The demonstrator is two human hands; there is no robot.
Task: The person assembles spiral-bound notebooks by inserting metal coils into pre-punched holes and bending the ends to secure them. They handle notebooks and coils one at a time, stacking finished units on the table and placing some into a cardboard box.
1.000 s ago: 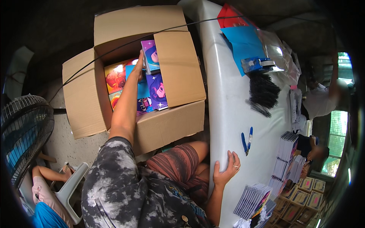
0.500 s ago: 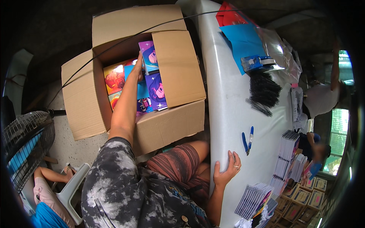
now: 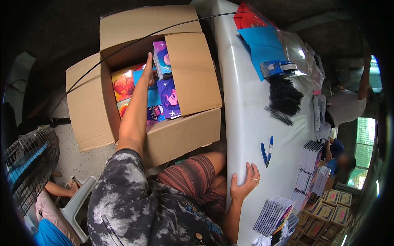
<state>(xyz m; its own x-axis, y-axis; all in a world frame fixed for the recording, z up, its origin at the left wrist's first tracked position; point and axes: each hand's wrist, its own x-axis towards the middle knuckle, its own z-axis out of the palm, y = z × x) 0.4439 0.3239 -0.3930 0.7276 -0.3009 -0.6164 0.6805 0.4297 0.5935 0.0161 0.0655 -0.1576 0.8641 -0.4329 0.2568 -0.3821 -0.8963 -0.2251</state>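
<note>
My left hand [image 3: 146,73] reaches deep into an open cardboard box [image 3: 88,104] on the floor to my left. Its fingers lie along the left edge of a purple notebook [image 3: 163,59] that stands tilted above the others, and they seem to grip it. Beneath it lie several colourful notebooks [image 3: 123,84] with cartoon covers. My right hand [image 3: 244,183], with a ring on one finger, clasps the near edge of the white table [image 3: 246,106], fingers on top.
On the table lie two blue pens [image 3: 266,151], a heap of black binding combs [image 3: 284,95], blue and red sheets [image 3: 262,43] and stacks of notebooks [image 3: 308,172]. A fan [image 3: 26,168] stands at my left. Another person [image 3: 347,104] works at the far right.
Nothing has clearly moved: both hands stay where they were. Only the view has shifted slightly.
</note>
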